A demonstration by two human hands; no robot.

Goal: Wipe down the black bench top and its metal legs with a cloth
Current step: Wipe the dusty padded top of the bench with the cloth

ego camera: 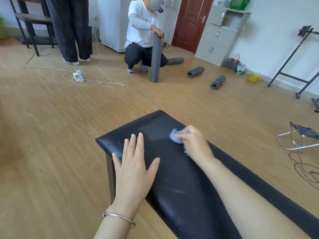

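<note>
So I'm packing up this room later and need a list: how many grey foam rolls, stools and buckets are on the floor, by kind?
Grey rolled foam mats: 4, one upright held by the crouching person, three lying down
Folding metal-frame stool: 1
Small yellow plastic bucket: 1
Total: 6
</note>
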